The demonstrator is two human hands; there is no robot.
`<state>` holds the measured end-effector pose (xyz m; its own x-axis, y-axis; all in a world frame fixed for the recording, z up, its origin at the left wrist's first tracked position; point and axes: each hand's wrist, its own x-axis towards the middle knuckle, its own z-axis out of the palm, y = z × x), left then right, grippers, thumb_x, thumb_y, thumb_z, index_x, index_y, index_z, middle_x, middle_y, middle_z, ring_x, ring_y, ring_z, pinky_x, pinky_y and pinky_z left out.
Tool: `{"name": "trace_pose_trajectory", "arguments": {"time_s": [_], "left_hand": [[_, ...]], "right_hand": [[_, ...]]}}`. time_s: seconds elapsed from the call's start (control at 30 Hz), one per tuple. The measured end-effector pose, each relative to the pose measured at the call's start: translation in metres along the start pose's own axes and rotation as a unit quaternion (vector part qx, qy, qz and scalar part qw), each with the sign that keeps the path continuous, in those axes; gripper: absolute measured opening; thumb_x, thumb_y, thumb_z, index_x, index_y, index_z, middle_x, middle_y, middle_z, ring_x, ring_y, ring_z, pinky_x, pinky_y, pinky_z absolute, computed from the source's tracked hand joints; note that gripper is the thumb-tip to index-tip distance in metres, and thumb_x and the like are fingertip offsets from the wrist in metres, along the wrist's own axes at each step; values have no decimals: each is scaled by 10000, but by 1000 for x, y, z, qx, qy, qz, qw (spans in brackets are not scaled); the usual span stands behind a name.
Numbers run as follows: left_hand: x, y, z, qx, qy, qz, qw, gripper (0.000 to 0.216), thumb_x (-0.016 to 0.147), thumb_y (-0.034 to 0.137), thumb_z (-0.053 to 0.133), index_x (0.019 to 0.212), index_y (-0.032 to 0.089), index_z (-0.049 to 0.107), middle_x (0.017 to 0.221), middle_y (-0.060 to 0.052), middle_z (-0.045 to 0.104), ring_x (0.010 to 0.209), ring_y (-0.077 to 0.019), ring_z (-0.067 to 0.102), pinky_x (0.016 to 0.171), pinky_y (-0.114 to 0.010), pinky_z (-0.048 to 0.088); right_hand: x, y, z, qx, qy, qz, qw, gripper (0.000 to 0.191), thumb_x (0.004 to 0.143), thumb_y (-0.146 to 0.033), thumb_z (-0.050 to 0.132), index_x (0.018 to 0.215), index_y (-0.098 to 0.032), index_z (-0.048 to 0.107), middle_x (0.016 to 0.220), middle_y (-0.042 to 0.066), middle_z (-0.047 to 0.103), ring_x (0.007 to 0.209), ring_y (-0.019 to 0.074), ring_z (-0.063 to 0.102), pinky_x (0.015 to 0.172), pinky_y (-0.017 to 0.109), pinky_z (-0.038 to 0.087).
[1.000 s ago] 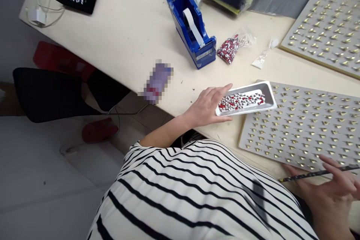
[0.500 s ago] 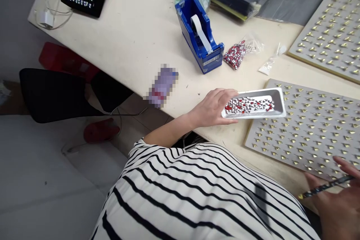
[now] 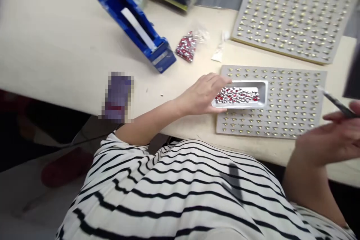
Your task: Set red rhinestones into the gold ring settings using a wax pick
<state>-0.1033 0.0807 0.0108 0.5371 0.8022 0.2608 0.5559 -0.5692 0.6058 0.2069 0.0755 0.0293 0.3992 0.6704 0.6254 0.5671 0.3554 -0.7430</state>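
My left hand [image 3: 201,95] is closed on the left end of a small white tray [image 3: 263,93], thumb on the near rim and fingers on the far one. Silver and red rhinestones [image 3: 237,95] lie inside it. Beneath and beyond the tray is a grey board [image 3: 295,101] set with rows of small gold-coloured pieces. My right hand [image 3: 334,135] grips a slim dark pen-like tool [image 3: 339,105] with a pale tip, pointing up and left near the board's right edge. Slight blur softens that hand.
A blue tape dispenser [image 3: 137,26] stands on the table, with a bag of red and silver stones [image 3: 187,47] and a small white tube [image 3: 218,50] to its right. A second board of gold pieces [image 3: 289,15] lies behind. A blurred-out purple item [image 3: 116,95] rests near the front edge.
The view has swung to the right. My right hand has risen from the board's near edge, and the tool's tip now points up instead of down toward my shirt. My left hand still holds the tray.
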Motion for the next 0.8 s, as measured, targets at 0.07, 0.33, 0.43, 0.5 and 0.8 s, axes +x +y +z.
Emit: {"name": "trace_pose_trajectory", "arguments": {"time_s": [0.07,0.33,0.43,0.5,0.8], "left_hand": [[5,0,3,-2,-9,20,1000,672,768,370,708,1300,137,370,1264,-128,526,1195,-250,466,1044,-402,379],[1,3,16,-27,-22,16,999,633,798,382,678,1296,140,371,1280,-139,527,1202,-248,479,1048,-413,390],[-4,2,17,-48,-23,11,999,666,801,425,674,1311,139,356,1275,-139,533,1196,-240,491,1031,-400,408],[-5,2,16,-57,-13,19,998,681,804,446,670,1319,144,341,1287,-142,530,1196,-236,496,1018,-399,420],[-5,-3,15,-86,47,45,994,682,764,397,722,1278,166,338,1232,-153,542,1199,-248,514,1000,-440,452]], "right_hand": [[2,-7,20,94,-37,-49,994,283,819,-390,474,951,-206,643,880,13,574,572,24,451,540,270,301],[-16,-50,55,173,-212,40,961,132,814,-267,555,934,-212,544,809,-26,546,656,62,567,600,251,473],[-27,-57,56,134,-311,88,937,125,845,-311,501,943,-245,542,881,-7,575,756,99,597,679,300,509],[-34,-56,56,99,-324,71,938,129,859,-315,471,918,-243,560,857,0,578,735,104,591,656,310,492],[-43,-38,58,56,-286,-51,955,78,813,-285,483,785,-220,514,653,-15,545,628,115,550,672,368,420]]}}
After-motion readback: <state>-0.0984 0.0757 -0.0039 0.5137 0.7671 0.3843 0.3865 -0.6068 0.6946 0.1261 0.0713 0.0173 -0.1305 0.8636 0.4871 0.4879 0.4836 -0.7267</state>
